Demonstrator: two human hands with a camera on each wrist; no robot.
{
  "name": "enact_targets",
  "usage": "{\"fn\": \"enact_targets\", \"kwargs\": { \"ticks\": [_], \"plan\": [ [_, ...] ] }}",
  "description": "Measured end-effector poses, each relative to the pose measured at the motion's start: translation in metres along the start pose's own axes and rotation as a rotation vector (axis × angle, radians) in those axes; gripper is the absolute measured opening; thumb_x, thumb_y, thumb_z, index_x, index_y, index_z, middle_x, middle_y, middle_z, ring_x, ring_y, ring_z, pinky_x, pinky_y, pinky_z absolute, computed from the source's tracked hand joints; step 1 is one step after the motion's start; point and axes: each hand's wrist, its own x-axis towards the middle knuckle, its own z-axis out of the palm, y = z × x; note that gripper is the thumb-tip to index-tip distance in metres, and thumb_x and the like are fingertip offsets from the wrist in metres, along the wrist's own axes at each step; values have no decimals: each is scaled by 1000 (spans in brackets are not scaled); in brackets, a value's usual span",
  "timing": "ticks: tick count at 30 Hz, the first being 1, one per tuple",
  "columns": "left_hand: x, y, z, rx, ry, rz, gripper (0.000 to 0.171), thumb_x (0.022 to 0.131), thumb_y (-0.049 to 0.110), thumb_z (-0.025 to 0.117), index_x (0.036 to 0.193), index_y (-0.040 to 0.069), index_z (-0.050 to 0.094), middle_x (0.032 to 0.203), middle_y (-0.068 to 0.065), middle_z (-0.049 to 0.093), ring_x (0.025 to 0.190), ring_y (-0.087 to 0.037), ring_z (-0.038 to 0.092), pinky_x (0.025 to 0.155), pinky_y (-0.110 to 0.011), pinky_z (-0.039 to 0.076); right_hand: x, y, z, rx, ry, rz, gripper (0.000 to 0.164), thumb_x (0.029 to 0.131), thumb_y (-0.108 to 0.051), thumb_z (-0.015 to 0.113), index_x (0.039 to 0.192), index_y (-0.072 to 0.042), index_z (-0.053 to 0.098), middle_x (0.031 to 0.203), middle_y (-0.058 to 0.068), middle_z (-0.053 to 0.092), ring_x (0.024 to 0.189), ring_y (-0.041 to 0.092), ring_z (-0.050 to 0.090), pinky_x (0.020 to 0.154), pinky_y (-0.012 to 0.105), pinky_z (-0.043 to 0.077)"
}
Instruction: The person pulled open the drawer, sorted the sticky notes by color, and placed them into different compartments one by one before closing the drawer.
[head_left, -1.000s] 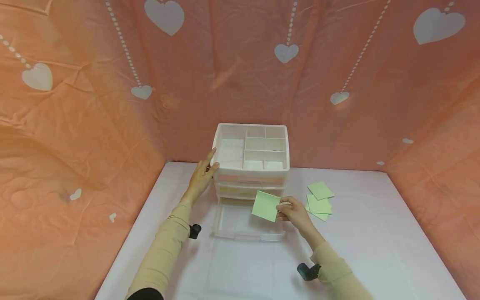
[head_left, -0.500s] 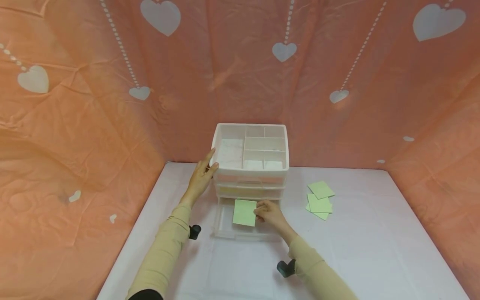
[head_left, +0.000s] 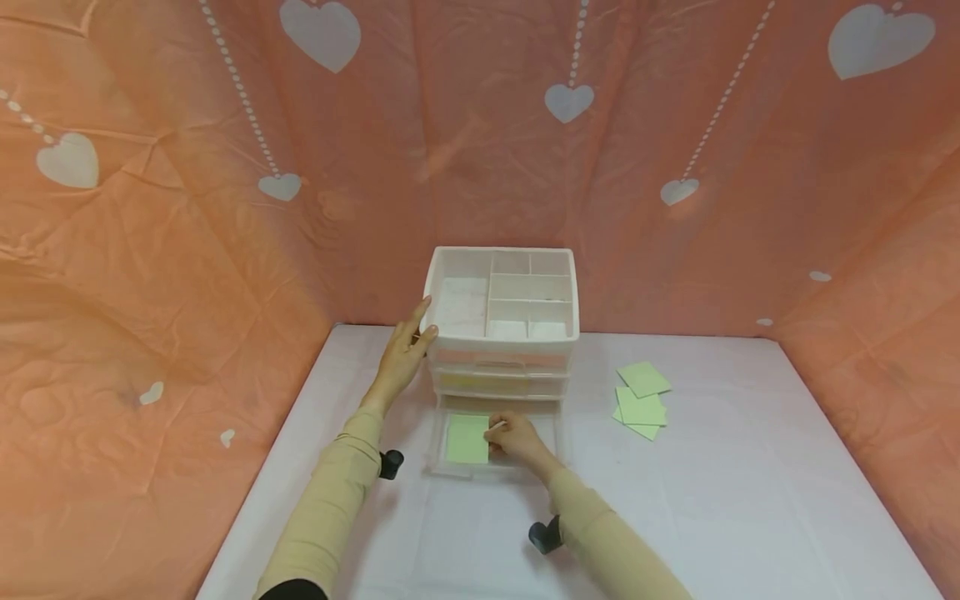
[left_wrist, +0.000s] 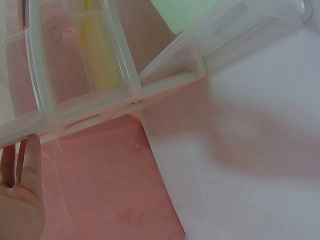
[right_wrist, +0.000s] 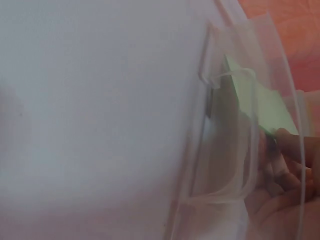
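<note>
My right hand (head_left: 516,439) pinches the right edge of a square green sticky note (head_left: 467,439) over the pulled-out clear bottom drawer (head_left: 525,472) of a small white drawer unit (head_left: 510,340). In the right wrist view the note (right_wrist: 262,102) shows through the drawer's clear front, between thumb and fingers. My left hand (head_left: 401,357) rests against the left side of the unit, its fingers fairly straight along the upper edge. From the left wrist, the fingers (left_wrist: 31,167) touch the unit's side, and something yellow (left_wrist: 100,50) shows inside a closed drawer.
Several green sticky notes (head_left: 639,408) lie overlapping on the white table (head_left: 735,467) to the right of the unit. The unit's top tray (head_left: 532,287) is divided into compartments. An orange cloth (head_left: 495,167) with white hearts hangs behind and at both sides.
My right hand has carried the green sticky note leftward and down, from above the right side of the open drawer to its left part. The left hand has stayed on the unit.
</note>
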Motion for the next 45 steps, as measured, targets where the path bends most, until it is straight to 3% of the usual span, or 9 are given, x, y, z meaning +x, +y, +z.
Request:
{"fn": "enact_targets", "kwargs": {
  "ticks": [5,12,17,23,32,38,45],
  "plan": [
    [0,1,-1,-6,1,3,51,96,49,42,143,50,21,104,-10,43,92,-21,49,75,-30,44,2,-4,3,-51,-10,36,24,80,-7,63,99,6,58,77,14,66,64,15,63,62,27,55],
    [-1,1,0,-9,-7,0,52,96,50,42,143,50,21,105,-10,43,93,-21,49,74,-30,44,8,8,4,-111,-67,-16,34,85,-10,61,111,12,60,83,13,69,68,14,65,64,25,55],
    [-1,2,0,-4,-11,-4,51,95,52,41,143,51,20,105,-10,43,94,-22,49,75,-31,43,2,-4,5,-162,-48,52,33,90,-7,56,116,13,59,88,20,70,67,14,65,64,26,55],
    [-2,1,0,-13,-9,-18,50,95,54,40,140,56,19,105,-9,43,95,-22,49,77,-31,45,-1,-9,2,-221,-30,20,31,87,-9,59,112,8,62,86,17,70,68,16,65,63,24,53],
    [-2,2,0,-4,-2,-12,51,95,52,41,142,53,20,103,-9,43,91,-21,50,75,-31,43,-4,-11,-11,-88,-59,14,34,87,-12,60,115,5,60,98,21,69,79,24,67,72,32,55],
    [-1,1,0,-1,1,-19,50,95,52,40,141,54,20,104,-10,43,92,-22,50,75,-31,43,-12,-24,-27,-50,-71,-39,35,91,-14,57,119,6,57,103,24,67,83,21,65,77,38,54],
    [-1,1,1,-9,4,-10,50,95,51,41,141,54,21,103,-9,43,92,-21,49,76,-31,43,-21,-26,-59,-28,-15,-72,38,91,-19,59,123,3,56,109,22,66,90,21,65,79,32,53]
  ]
}}
